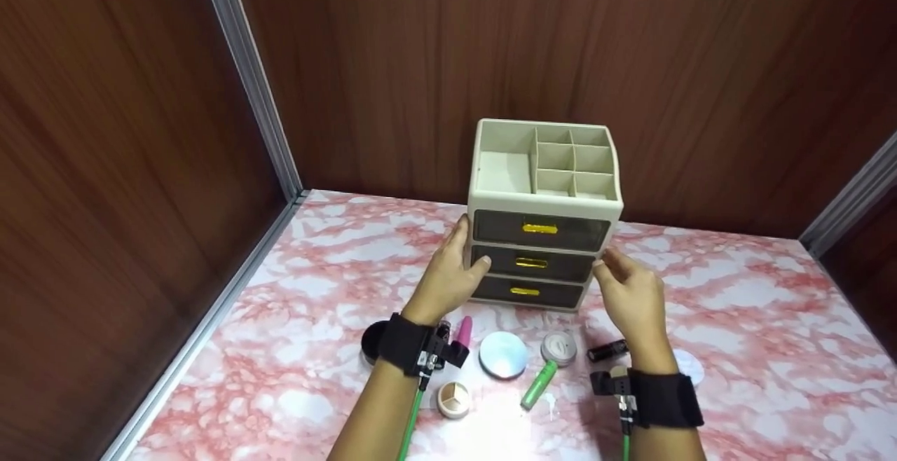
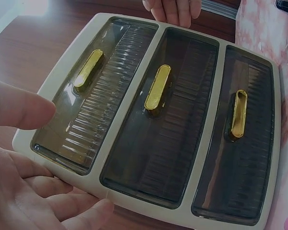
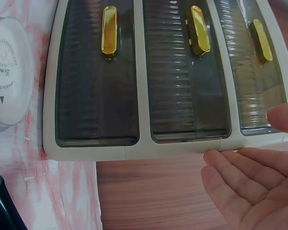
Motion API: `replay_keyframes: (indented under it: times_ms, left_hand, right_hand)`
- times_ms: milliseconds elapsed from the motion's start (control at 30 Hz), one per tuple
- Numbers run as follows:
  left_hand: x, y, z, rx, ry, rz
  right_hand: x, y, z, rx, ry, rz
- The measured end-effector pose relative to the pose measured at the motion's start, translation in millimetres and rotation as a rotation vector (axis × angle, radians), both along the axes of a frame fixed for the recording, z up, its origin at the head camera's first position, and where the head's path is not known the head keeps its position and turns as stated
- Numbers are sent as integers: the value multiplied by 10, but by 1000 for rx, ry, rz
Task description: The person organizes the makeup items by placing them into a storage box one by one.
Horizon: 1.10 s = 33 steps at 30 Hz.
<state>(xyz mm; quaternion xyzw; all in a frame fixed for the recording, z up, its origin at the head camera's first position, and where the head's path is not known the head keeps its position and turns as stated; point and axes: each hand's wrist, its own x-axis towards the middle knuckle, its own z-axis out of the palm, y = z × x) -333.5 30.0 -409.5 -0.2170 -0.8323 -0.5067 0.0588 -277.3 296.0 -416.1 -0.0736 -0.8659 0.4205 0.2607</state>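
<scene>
A cream desktop organizer [image 1: 545, 204] stands upright near the back wall, with open compartments on top and three dark see-through drawers below. All three drawers, each with a gold handle [image 1: 539, 228], are closed. My left hand [image 1: 452, 268] is at its left side, fingers straight along the side wall and thumb in front of the drawers. On the opposite side, my right hand [image 1: 634, 300] touches the side wall with its fingertips, as the right wrist view shows; its thumb [image 3: 283, 117] is by the front. Neither hand is on a handle.
Before the organizer lie a pink tube [image 1: 465, 331], a pale round compact [image 1: 503, 354], a small round jar [image 1: 558, 347], a green tube [image 1: 538, 384], a black tube [image 1: 607, 350], a three-shade round palette [image 1: 453, 399], a black round case [image 1: 374, 342] and a white round container [image 3: 9, 72].
</scene>
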Motion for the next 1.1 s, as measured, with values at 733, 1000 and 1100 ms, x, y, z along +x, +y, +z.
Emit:
replay_keyframes:
  times_ms: [733, 1000, 1100]
  left_hand:
    - [33, -26, 174, -127, 121, 38]
    - [73, -28, 105, -109, 125, 6]
    - [72, -30, 60, -107, 114, -2]
  right_hand:
    - [50, -66, 211, 106, 147, -67]
    - [-5, -497, 141, -559, 133, 479]
    - [-31, -619, 88, -645, 52, 563]
